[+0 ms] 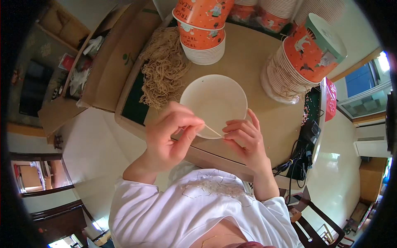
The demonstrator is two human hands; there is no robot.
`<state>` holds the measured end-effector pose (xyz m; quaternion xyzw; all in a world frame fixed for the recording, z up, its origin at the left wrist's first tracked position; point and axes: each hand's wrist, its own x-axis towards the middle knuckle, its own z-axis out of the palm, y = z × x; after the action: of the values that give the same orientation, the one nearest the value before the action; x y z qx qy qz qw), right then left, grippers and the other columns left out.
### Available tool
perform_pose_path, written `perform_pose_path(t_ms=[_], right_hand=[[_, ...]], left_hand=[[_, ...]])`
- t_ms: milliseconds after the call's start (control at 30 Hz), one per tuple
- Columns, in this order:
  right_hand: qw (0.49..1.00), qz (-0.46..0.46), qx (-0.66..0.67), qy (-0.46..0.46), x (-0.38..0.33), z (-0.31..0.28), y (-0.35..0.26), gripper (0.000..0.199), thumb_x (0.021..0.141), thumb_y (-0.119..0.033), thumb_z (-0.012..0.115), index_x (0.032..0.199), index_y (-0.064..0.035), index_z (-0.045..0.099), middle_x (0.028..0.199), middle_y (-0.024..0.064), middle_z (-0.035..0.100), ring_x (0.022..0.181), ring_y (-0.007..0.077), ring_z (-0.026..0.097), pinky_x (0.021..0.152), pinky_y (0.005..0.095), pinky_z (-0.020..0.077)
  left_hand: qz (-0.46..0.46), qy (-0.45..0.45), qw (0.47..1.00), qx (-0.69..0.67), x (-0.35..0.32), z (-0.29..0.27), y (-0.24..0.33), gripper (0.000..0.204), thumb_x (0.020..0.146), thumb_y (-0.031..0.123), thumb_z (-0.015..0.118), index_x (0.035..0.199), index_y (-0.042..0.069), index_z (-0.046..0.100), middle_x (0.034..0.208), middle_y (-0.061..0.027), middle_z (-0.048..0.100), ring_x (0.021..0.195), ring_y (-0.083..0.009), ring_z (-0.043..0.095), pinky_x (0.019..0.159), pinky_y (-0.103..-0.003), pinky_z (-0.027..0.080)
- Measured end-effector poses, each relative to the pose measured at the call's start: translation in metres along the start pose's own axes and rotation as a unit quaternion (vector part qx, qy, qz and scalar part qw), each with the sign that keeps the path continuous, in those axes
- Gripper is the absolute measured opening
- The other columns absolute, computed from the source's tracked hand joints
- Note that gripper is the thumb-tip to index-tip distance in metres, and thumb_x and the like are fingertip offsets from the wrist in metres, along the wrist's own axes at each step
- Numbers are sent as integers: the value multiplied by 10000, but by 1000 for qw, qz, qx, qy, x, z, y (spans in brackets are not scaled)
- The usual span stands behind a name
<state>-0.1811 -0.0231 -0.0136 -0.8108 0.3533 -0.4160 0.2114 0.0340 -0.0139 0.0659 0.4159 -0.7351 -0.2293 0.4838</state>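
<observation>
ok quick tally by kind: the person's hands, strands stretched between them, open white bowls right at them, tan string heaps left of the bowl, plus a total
Hands, left hand and right hand: 2
Thin pale strand: 1
White bowl: 1
Heap of tan string: 1
Total: 5

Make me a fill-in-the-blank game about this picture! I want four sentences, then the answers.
1. The string is pinched by the left hand and the right hand, so the number of hands holding it is ____.
2. Inside, the bowl has the colour ____.
3. Left or right: the string pile lies on the bowl's ____ side.
4. The colour of the cables is ____.

Missing words: two; white; left; black.
</observation>
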Motion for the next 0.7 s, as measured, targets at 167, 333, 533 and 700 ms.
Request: perform_pose_path(t_ms=[167, 333, 533, 700], right_hand=[[998, 6, -33, -53, 1, -3, -4, 100, 772, -64, 669, 814, -105, 588, 853, 7, 613, 873, 187, 607, 1065, 516, 300], [996, 35, -35, -80, 2, -4, -7, 76, 788, -73, 647, 816, -96, 580, 795, 39, 585, 816, 237, 598, 1019, 487, 371], [993, 47, -15, -111, 9, 0, -12, 83, 783, -86, 668, 806, -75, 589, 789, 26, 619, 792, 228, 618, 983, 487, 397], [980, 148, 118, -65, 6, 10, -26, 145, 796, -51, 661, 930, -37, 608, 841, 80, 627, 837, 228, 633, 866, 396, 480]], left_hand=[[57, 74, 992, 83, 5, 1, -14, 130, 763, -10, 690, 867, 65, 664, 905, -50, 528, 749, -156, 520, 622, -251, 423], [35, 100, 976, 192, 3, 0, -26, 127, 776, -7, 681, 879, 66, 668, 864, -44, 529, 722, -146, 508, 643, -235, 409], [-70, 134, 987, -46, 2, 32, -38, 61, 882, 3, 590, 944, 4, 590, 826, -69, 636, 686, -112, 576, 634, -246, 472], [-159, 22, 906, -392, 11, 57, -30, 77, 934, 68, 544, 997, 25, 535, 864, -99, 645, 785, -142, 623, 713, -255, 499]])
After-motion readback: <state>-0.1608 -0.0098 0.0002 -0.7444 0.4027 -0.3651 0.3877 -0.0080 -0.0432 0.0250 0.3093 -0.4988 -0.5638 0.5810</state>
